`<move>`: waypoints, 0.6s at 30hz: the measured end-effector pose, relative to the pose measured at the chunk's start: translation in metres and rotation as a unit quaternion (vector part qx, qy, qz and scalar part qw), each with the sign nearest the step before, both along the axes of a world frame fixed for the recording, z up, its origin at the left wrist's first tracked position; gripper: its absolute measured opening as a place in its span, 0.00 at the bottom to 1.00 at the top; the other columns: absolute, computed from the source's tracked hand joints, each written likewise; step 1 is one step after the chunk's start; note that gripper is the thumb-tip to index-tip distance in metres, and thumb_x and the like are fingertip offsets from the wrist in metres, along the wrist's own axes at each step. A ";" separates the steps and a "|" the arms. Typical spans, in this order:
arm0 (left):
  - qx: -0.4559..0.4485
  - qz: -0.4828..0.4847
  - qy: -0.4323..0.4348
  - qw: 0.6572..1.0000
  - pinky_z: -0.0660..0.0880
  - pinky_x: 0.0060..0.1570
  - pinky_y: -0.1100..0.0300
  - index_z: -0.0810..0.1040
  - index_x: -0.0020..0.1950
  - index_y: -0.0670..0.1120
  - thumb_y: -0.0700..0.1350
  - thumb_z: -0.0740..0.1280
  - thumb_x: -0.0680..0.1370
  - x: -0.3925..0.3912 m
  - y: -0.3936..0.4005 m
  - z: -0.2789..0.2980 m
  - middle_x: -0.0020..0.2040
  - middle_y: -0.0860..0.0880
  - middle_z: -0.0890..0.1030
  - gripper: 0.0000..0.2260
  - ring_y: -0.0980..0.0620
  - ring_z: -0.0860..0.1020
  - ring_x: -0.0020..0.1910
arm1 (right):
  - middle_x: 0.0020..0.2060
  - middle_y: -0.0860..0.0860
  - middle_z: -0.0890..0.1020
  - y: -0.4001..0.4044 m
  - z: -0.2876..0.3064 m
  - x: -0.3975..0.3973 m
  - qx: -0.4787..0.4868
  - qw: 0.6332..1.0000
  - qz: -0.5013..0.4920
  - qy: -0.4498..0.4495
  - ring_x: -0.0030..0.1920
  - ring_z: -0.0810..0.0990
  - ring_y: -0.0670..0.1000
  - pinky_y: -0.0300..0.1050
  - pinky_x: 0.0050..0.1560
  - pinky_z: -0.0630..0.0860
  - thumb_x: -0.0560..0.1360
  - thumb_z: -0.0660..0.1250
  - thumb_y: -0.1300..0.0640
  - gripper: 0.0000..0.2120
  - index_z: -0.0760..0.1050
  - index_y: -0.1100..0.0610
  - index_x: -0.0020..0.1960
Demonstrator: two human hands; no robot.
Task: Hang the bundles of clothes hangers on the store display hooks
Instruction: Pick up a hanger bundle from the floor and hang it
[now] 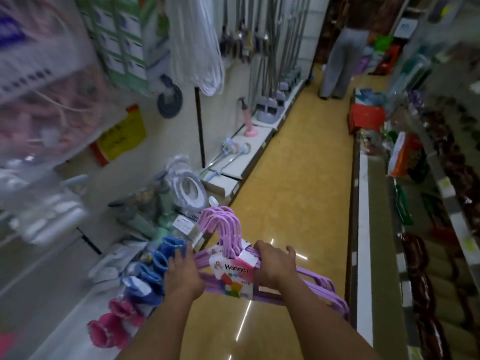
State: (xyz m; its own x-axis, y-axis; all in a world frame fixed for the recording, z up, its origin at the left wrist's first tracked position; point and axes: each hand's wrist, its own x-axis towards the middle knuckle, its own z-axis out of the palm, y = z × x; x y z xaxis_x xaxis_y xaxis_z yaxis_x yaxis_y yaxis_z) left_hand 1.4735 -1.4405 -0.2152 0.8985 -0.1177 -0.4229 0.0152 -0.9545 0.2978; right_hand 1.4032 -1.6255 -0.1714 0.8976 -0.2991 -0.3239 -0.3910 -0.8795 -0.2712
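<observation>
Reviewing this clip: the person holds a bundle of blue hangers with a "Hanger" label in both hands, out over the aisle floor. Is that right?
Not quite: the hanger bundle is purple, not blue, as the head view shows. The rest holds: the left hand and right hand both grip it, the "Hanger" label faces the camera, and it is over the aisle floor.

low white shelf [249,162] along the left wall, pink plunger [248,126] upright on it, yellow floor [298,190] beside

light: dim, overhead | glare: white streaks on yellow floor [293,203] at 6 o'clock | blur: heavy smear on packages [39,100] at 9–10 o'clock | edges: shelves [441,229] at 3 o'clock bowed, soft, dark
</observation>
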 end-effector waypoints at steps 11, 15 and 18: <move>-0.049 0.047 -0.021 0.997 0.75 0.56 0.52 0.71 0.66 0.60 0.46 0.67 0.69 -0.027 0.130 0.089 0.61 0.49 0.79 0.25 0.47 0.78 0.59 | 0.66 0.48 0.74 0.096 0.090 0.019 0.081 0.983 0.155 0.053 0.68 0.69 0.54 0.64 0.71 0.48 0.78 0.57 0.51 0.17 0.70 0.46 0.67; -0.048 0.126 -0.027 0.990 0.75 0.57 0.51 0.73 0.65 0.58 0.45 0.67 0.71 -0.060 0.169 0.105 0.62 0.49 0.78 0.23 0.46 0.77 0.59 | 0.63 0.51 0.77 0.137 0.112 0.019 0.088 0.965 0.230 0.086 0.64 0.72 0.54 0.53 0.68 0.58 0.76 0.60 0.57 0.19 0.69 0.51 0.66; -0.043 0.203 -0.079 0.975 0.76 0.55 0.53 0.76 0.59 0.58 0.48 0.67 0.72 -0.086 0.197 0.117 0.57 0.49 0.81 0.16 0.46 0.79 0.55 | 0.62 0.54 0.78 0.168 0.117 0.021 0.130 0.951 0.268 0.087 0.57 0.77 0.53 0.48 0.59 0.72 0.75 0.61 0.58 0.14 0.71 0.51 0.61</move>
